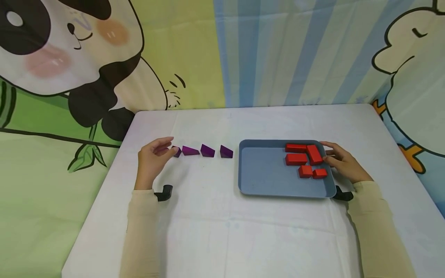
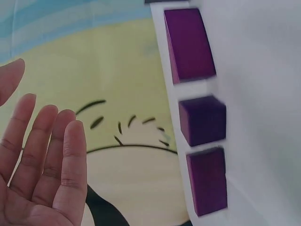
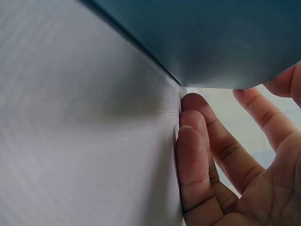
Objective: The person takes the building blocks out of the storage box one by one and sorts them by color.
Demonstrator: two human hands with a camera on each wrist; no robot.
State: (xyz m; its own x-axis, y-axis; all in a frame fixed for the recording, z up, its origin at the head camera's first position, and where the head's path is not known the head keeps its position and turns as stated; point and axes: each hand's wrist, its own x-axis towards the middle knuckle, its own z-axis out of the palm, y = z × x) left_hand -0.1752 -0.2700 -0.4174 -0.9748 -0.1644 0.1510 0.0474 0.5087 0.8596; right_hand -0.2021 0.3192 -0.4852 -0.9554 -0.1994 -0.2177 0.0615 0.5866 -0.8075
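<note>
My left hand (image 1: 154, 158) is beside the left end of a row of several purple blocks. Its fingers are extended, and nothing is held in the palm (image 2: 40, 179) in the left wrist view. The leftmost purple block (image 1: 177, 152) is partly hidden by the fingertips; contact is unclear. Others in the row include a flat wedge-like block (image 1: 190, 151) and a slanted block (image 1: 208, 151). At the tray's right side, my right hand (image 1: 342, 164) touches the rim with thumb and index finger, the fingers mostly straight. The blue-grey tray (image 1: 264, 173) contains several red blocks (image 1: 296, 159).
A white cloth covers the table (image 1: 208, 231). Behind it hangs a cartoon-printed curtain (image 1: 187, 54). The rightmost purple block (image 1: 226, 152) lies near the tray's left wall. Black wrist mounts (image 1: 164, 193) show at both sleeves.
</note>
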